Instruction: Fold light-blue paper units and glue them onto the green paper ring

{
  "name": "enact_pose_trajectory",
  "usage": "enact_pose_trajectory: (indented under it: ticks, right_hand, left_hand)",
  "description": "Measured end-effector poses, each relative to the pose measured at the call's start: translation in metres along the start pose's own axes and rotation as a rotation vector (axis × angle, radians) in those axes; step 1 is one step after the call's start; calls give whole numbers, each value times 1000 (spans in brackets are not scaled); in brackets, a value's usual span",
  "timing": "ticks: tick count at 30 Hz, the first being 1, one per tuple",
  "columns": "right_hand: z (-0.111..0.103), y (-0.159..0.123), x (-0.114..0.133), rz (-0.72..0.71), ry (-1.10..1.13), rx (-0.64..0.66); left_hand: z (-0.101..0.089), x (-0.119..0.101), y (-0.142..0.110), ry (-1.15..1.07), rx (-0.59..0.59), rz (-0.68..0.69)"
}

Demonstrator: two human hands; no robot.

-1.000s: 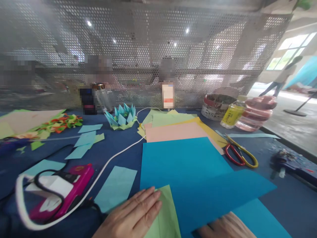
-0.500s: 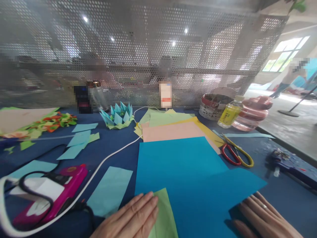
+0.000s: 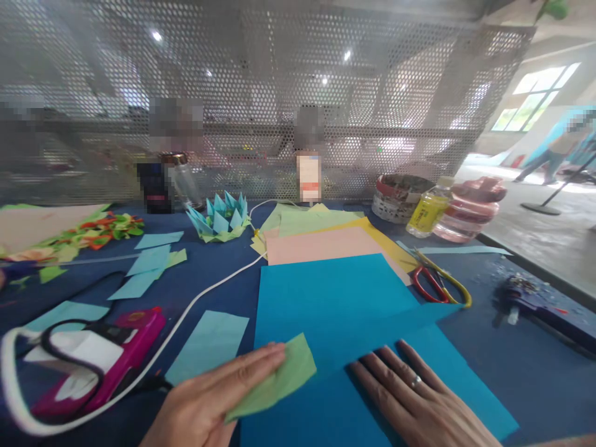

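Note:
Large blue paper (image 3: pixel 316 292) covers the front middle of the table, one edge of it lifted on the right towards the scissors. Between the closed fingers of my left hand (image 3: pixel 218 385) is a small folded piece of green paper (image 3: pixel 284 379), tilted over the blue paper's left part. My right hand (image 3: pixel 410 391), a ring on one finger, lies with fingers stretched on the blue paper, just in front of the raised edge. Peach paper (image 3: pixel 321 242) lies behind the blue. Scissors (image 3: pixel 440 282) with red and yellow handles rest at the right.
Light blue paper strips (image 3: pixel 149 257) and a magenta power strip (image 3: pixel 135 335) with a white cable (image 3: pixel 218 285) are at left. Behind stand a folded-paper crown (image 3: pixel 221 217), a yellow bottle (image 3: pixel 428 211) and a tape roll (image 3: pixel 400 202). A glue gun (image 3: pixel 535 304) lies right.
My left hand has lifted and turned the green paper, which lay flat under its fingers. My right hand has moved left onto the blue paper, whose right edge has shifted up.

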State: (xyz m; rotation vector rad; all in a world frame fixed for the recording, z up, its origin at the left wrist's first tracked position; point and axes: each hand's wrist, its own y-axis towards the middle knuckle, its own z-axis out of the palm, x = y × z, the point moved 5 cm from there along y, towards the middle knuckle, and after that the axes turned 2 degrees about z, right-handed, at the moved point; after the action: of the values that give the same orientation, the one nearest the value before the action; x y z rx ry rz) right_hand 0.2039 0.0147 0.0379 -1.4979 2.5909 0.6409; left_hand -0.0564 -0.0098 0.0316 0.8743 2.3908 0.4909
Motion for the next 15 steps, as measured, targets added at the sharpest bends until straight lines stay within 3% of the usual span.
enact_pose_trajectory:
  ticks: [6, 15]
  right_hand:
    - [-1, 12, 1, 48, -33, 43]
    - [-2, 13, 1, 153, 86, -27]
  left_hand:
    - [-8, 2, 16, 109, -40, -18]
    - [0, -10, 7, 259, 60, 169]
